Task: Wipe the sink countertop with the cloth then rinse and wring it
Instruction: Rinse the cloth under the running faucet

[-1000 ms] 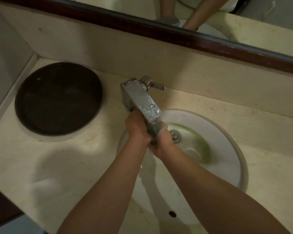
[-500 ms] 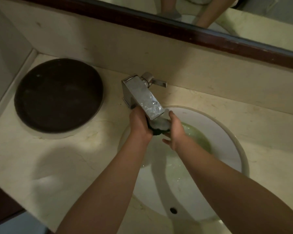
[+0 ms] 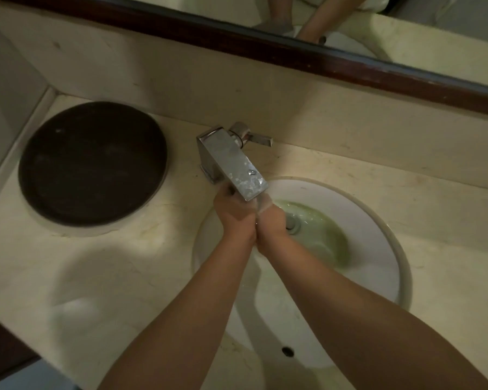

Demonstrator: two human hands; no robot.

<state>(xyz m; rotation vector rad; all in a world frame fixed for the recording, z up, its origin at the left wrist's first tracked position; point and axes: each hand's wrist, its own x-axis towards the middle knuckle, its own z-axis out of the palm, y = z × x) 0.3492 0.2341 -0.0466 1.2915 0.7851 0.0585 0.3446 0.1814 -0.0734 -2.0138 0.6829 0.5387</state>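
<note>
My left hand (image 3: 233, 213) and my right hand (image 3: 271, 223) are pressed together over the white sink basin (image 3: 378, 240), right under the spout of the chrome faucet (image 3: 231, 161). Both are closed around the cloth, which is almost entirely hidden between the fingers and behind the spout. Greenish water pools around the drain (image 3: 293, 223). The faucet lever (image 3: 261, 139) points to the right. The beige marble countertop (image 3: 96, 277) surrounds the basin.
A round dark brown tray (image 3: 92, 163) sits on the countertop at the left, near the corner wall. A dark wooden mirror frame (image 3: 293, 56) runs along the top of the backsplash. The overflow hole (image 3: 287, 351) shows at the basin's near side.
Half a second ago my right hand was open beside the dark cloth held in my left. Now both hands are closed together around it under the spout.
</note>
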